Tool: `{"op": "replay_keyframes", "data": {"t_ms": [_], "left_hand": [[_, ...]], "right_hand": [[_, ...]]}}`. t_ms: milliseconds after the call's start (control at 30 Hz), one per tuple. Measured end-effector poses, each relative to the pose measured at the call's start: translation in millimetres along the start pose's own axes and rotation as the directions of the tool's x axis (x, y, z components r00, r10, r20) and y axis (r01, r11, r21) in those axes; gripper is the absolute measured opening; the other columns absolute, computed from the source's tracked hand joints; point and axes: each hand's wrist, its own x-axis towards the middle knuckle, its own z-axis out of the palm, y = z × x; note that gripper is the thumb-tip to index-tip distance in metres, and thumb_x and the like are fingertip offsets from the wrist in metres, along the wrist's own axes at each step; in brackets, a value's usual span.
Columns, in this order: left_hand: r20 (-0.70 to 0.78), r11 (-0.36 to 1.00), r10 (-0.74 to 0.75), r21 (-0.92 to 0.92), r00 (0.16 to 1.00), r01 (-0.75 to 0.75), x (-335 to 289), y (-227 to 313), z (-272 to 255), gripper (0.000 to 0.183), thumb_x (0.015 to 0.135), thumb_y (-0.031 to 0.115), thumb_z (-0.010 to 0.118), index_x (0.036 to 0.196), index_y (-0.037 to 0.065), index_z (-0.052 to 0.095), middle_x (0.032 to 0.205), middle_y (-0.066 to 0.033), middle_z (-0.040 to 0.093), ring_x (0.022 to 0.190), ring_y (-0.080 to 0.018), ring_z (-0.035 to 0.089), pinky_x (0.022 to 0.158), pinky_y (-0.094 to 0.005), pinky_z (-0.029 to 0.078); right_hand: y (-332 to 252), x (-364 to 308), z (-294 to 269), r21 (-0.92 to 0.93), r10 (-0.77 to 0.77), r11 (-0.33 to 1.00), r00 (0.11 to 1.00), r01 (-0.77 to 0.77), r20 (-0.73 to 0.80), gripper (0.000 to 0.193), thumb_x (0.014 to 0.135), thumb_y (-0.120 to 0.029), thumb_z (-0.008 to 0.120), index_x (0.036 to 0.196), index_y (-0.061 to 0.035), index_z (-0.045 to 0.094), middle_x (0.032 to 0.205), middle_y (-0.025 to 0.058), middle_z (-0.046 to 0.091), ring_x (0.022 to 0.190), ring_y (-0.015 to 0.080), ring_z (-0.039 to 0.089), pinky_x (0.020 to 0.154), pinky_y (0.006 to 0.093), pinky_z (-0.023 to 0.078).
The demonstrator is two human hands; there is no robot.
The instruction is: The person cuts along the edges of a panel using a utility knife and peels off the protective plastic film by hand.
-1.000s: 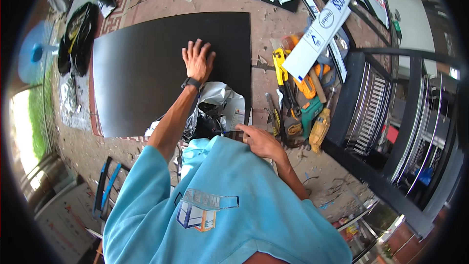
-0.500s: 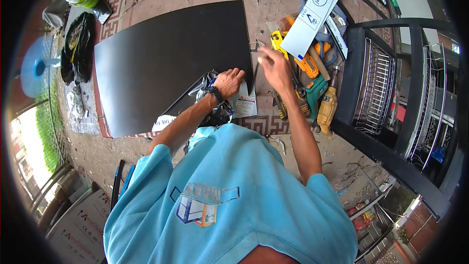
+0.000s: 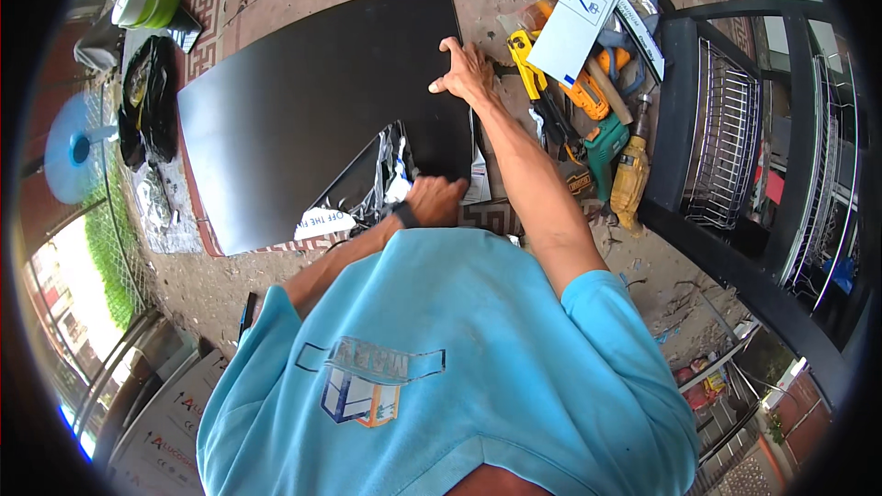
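Note:
A large black panel point(image 3: 312, 101) with a glossy face lies flat before me. At its near right corner my left hand point(image 3: 438, 200), with a dark band at the wrist, is closed; what its fingers grip is hidden. Beside that hand, a crumpled film point(image 3: 386, 165), black and silvery white, is folded back over the near edge. My right hand point(image 3: 467, 72) is at the panel's right edge, thumb and forefinger spread apart over the black face. A printed paper label point(image 3: 479, 179) shows by the near right corner.
Right of the panel lie yellow-handled cutters point(image 3: 526, 64), a green power tool point(image 3: 604, 149), a yellow drill point(image 3: 631, 174) and a white printed strip point(image 3: 588, 14). A black frame point(image 3: 675, 110) with wire racks stands farther right. At left are a fan point(image 3: 78, 149) and a black bag point(image 3: 147, 101).
My right hand has moved left and farther away, onto the panel's right edge. My left hand has come nearer to me at the corner, and the film now stands up more.

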Motion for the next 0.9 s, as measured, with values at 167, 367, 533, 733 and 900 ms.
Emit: {"op": "replay_keyframes", "data": {"t_ms": [167,367,533,733,900], "left_hand": [[0.149,0.959,-0.204,-0.168,0.968,0.228,-48.8,33.6,-27.7,0.035,0.075,0.033,0.067,0.09,0.004,0.056,0.072,-0.0189,0.062,0.074,-0.037,0.063,0.064,-0.0464,0.049],[-0.403,0.897,-0.332,-0.413,0.853,0.154,10.1,3.6,15.1,0.048,0.075,0.045,0.067,0.095,0.003,0.058,0.082,-0.0192,0.064,0.078,-0.0369,0.064,0.066,-0.0453,0.05],[-0.15,0.931,-0.336,-0.2,0.93,0.304,95.5,-19.6,34.7,0.047,0.078,0.049,0.057,0.093,0.005,0.062,0.086,-0.0193,0.065,0.077,-0.0343,0.065,0.06,-0.0469,0.051],[-0.374,0.926,0.356,0.016,0.856,-0.378,107.1,-68.3,96.4,0.025,0.08,0.026,0.055,0.087,0.003,0.064,0.084,-0.0195,0.065,0.074,-0.0371,0.063,0.063,-0.0431,0.05],[0.187,0.885,0.18,-0.459,0.966,-0.076,22.1,-3.6,44.6,0.029,0.081,0.026,0.054,0.085,-0.003,0.062,0.075,-0.0246,0.062,0.073,-0.0397,0.062,0.067,-0.0467,0.049]], "right_hand": [[7.6,0.1,0.4,-0.003,0.027,1.0,1.0,-0.027,-0.007,0.076,0.054,-0.028,0.085,0.117,-0.0216,0.043,0.114,0.0158,0.051,0.116,0.0374,0.045,0.096,0.0487,0.036],[-5.2,-16.7,5.2,-0.103,-0.028,0.995,0.984,0.01,-0.177,0.06,0.058,-0.031,0.082,0.109,-0.0161,0.054,0.108,0.0164,0.056,0.114,0.0352,0.046,0.096,0.0463,0.036],[-15.9,-23.8,17.5,-0.226,-0.128,0.96,0.975,0.167,0.179,0.039,0.066,-0.029,0.079,0.094,-0.0052,0.065,0.094,0.0196,0.065,0.1,0.034,0.06,0.083,0.0428,0.05],[-28.5,-30.6,23.3,-0.042,-0.036,0.998,0.981,0.045,0.191,0.046,0.06,-0.031,0.083,0.092,-0.004,0.065,0.095,0.021,0.065,0.093,0.0353,0.064,0.079,0.0411,0.052],[-4.2,-10.4,20.7,-0.091,0.017,0.996,0.952,0.011,0.306,0.036,0.06,-0.032,0.084,0.076,-0.0045,0.068,0.079,0.0127,0.069,0.081,0.0266,0.067,0.072,0.0362,0.054]]}}
